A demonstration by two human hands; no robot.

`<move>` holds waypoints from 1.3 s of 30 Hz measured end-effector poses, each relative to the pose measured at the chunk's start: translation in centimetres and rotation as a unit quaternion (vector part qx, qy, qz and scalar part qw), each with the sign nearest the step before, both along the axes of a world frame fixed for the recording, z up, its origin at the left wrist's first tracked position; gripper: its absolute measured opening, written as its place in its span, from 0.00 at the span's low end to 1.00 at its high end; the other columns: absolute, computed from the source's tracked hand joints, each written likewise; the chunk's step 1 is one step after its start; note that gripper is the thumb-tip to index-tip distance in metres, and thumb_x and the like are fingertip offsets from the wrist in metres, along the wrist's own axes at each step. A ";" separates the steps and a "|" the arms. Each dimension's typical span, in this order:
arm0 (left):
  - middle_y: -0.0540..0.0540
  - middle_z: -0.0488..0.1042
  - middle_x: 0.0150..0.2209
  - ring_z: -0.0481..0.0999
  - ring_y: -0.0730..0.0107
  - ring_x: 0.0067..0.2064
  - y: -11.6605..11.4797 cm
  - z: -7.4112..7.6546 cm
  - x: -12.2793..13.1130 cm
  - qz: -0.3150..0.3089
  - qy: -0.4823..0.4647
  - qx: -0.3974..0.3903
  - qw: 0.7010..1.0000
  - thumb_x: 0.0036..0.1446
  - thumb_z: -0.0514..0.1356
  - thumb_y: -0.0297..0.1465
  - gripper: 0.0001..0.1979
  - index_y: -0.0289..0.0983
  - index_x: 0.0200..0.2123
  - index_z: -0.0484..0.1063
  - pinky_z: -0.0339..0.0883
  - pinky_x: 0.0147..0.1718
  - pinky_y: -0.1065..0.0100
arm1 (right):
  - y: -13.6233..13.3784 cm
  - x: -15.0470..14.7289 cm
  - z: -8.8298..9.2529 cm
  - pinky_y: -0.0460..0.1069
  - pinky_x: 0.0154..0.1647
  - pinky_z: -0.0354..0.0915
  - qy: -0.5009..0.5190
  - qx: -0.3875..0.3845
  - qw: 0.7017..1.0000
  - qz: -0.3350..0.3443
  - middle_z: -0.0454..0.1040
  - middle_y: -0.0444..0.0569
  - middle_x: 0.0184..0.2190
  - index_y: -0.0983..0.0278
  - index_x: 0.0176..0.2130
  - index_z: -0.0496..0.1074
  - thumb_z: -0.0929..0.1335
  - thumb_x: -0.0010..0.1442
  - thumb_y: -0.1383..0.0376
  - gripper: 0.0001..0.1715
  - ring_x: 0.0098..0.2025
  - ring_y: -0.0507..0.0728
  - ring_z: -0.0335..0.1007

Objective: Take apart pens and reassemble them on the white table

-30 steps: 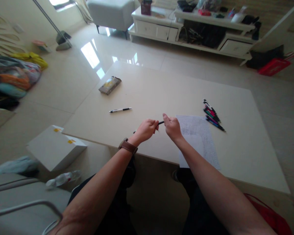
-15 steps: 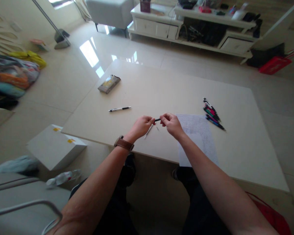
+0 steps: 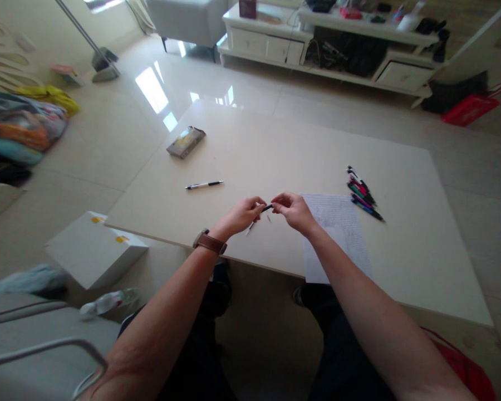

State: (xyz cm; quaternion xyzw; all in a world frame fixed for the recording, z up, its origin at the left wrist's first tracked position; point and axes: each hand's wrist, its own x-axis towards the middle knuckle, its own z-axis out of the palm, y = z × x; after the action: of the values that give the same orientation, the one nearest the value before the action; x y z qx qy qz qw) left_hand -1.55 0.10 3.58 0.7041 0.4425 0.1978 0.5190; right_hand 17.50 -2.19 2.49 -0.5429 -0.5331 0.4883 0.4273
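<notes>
A short dark pen part [image 3: 267,208] is pinched between my left hand [image 3: 247,213] and my right hand [image 3: 291,210], above the white table [image 3: 284,150]. Thin pen pieces [image 3: 250,227] lie on the table just below my fingers, partly hidden by my left hand. A white and black pen [image 3: 204,185] rests further left. Printed paper sheets [image 3: 334,217] are under and beside my right forearm. To their right several pens [image 3: 363,195] lie in a bunch.
A flat grey box [image 3: 186,142] sits at the table's back left. On the floor to the left stands a white box [image 3: 94,250]. A plastic bottle [image 3: 108,302] lies near the grey seat. A white cabinet [image 3: 267,47] stands beyond the table.
The dark part has tilted slightly and my left fingers have shifted along it, covering more of the thin piece below. Both hands stay close together.
</notes>
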 end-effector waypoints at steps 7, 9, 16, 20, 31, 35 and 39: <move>0.49 0.73 0.26 0.69 0.72 0.29 -0.1 1.2 0.0 0.003 0.068 0.045 0.997 0.62 0.55 0.34 0.12 0.34 0.33 0.75 0.59 0.29 0.70 | -0.1 0.0 0.2 0.52 0.37 0.71 0.002 0.007 1.000 -0.009 0.77 0.48 0.27 0.64 0.32 0.74 0.74 0.52 0.57 0.13 0.31 0.56 0.75; 0.47 0.74 0.28 0.70 0.70 0.31 0.2 0.8 -0.2 0.011 0.101 0.068 0.993 0.64 0.52 0.34 0.15 0.34 0.32 0.77 0.61 0.32 0.69 | 0.0 0.2 0.0 0.52 0.38 0.71 0.001 0.013 1.000 -0.019 0.77 0.48 0.28 0.64 0.32 0.73 0.73 0.52 0.60 0.11 0.32 0.56 0.75; 0.40 0.75 0.38 0.73 0.62 0.40 -0.8 -1.4 -0.7 -0.027 0.238 0.130 0.962 0.57 0.62 0.30 0.06 0.35 0.34 0.79 0.65 0.42 0.66 | -0.1 0.6 0.0 0.49 0.34 0.69 -0.127 0.018 0.991 -0.039 0.76 0.48 0.26 0.65 0.31 0.74 0.70 0.56 0.66 0.04 0.29 0.54 0.73; 0.40 0.76 0.40 0.74 0.61 0.43 -2.0 -2.2 -0.6 -0.026 0.288 0.158 0.944 0.57 0.60 0.26 0.06 0.35 0.36 0.78 0.67 0.43 0.66 | -0.3 0.5 0.3 0.48 0.33 0.68 -0.169 0.023 0.985 -0.031 0.77 0.47 0.27 0.65 0.31 0.74 0.70 0.56 0.68 0.03 0.29 0.53 0.73; 0.40 0.79 0.35 0.76 0.61 0.40 -1.7 -2.6 -0.7 -0.021 0.329 0.162 0.930 0.56 0.56 0.24 0.11 0.35 0.34 0.79 0.66 0.40 0.66 | -0.7 0.4 1.1 0.47 0.33 0.65 -0.221 0.022 0.975 -0.021 0.77 0.47 0.26 0.65 0.31 0.76 0.70 0.56 0.70 0.03 0.30 0.53 0.73; 0.39 0.79 0.36 0.75 0.61 0.41 -1.4 -2.0 -0.9 -0.010 0.336 0.161 0.928 0.56 0.56 0.25 0.10 0.35 0.35 0.79 0.66 0.41 0.66 | -0.7 0.4 1.3 0.46 0.33 0.64 -0.227 0.018 0.974 -0.013 0.77 0.47 0.27 0.66 0.31 0.76 0.70 0.56 0.70 0.02 0.30 0.52 0.73; 0.40 0.79 0.37 0.75 0.62 0.41 -1.4 -1.2 -0.8 -0.011 0.337 0.176 0.925 0.56 0.57 0.26 0.10 0.36 0.35 0.80 0.66 0.41 0.65 | -0.8 0.5 1.3 0.46 0.32 0.63 -0.249 0.003 0.968 -0.002 0.77 0.46 0.25 0.66 0.30 0.75 0.71 0.57 0.69 0.03 0.28 0.52 0.72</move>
State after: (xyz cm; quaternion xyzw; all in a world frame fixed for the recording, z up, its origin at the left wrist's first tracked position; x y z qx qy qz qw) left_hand -2.36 -1.34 2.42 0.8139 0.5417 0.0176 0.2093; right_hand 17.98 -3.01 3.80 -0.6469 -0.6235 0.3352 0.2837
